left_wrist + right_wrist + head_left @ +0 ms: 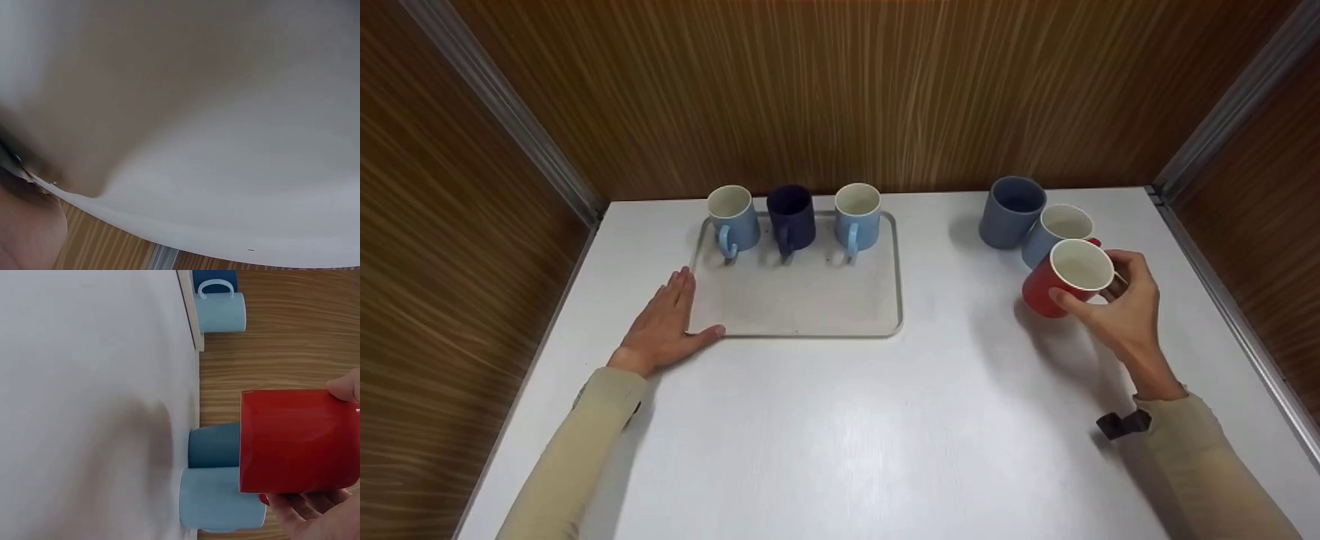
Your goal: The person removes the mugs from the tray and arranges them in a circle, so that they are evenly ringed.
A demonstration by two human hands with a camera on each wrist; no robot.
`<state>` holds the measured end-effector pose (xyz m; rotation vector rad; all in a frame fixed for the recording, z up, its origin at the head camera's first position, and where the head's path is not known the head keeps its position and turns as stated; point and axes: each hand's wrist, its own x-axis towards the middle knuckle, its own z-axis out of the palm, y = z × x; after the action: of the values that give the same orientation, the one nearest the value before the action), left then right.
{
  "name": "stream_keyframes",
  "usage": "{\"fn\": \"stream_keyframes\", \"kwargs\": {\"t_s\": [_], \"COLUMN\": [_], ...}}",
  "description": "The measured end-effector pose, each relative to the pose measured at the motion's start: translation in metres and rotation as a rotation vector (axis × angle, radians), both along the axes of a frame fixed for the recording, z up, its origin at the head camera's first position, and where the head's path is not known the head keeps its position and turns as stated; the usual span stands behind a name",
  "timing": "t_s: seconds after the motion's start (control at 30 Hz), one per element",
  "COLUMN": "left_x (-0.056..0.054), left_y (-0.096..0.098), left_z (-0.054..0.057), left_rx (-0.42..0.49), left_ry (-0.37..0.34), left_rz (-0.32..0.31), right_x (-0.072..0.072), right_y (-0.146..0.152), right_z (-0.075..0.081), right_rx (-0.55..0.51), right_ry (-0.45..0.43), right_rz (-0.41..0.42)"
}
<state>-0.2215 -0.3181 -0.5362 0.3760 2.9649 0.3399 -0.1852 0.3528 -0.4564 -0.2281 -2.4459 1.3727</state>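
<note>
A red mug (1042,292) with a white inside is gripped by my right hand (1132,319), thumb on the near side and fingers around the far side. It tilts slightly and hangs above the table, as the right wrist view shows the red mug (295,444) apart from the surface. My left hand (664,326) lies flat with straight fingers at the left edge of a pale tray (795,304). On the tray's back part stand a light blue mug (742,231), a dark purple mug (801,227) and another light blue mug (866,231), handles toward me.
Behind the red mug stand a slate blue cup (1005,217) and a light blue mug (1041,238), close together on the white table (840,435). Wood-grained panels (885,97) wall in the back and both sides. The left wrist view shows mostly tabletop (225,180).
</note>
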Motion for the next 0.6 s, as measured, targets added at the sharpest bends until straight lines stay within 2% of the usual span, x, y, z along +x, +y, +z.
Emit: {"fn": "stream_keyframes", "kwargs": {"t_s": [0.27,0.6], "left_x": [0.000,0.000], "left_y": [0.002,0.002], "left_z": [0.003,0.001], "left_rx": [0.007,-0.021], "left_ry": [0.044,0.044], "left_rz": [-0.007,-0.011], "right_x": [-0.003,-0.012], "right_y": [0.018,0.027], "right_z": [-0.006,-0.017], "right_rx": [-0.010,-0.003], "right_ry": [-0.102,-0.189], "right_rz": [-0.098,-0.127]}}
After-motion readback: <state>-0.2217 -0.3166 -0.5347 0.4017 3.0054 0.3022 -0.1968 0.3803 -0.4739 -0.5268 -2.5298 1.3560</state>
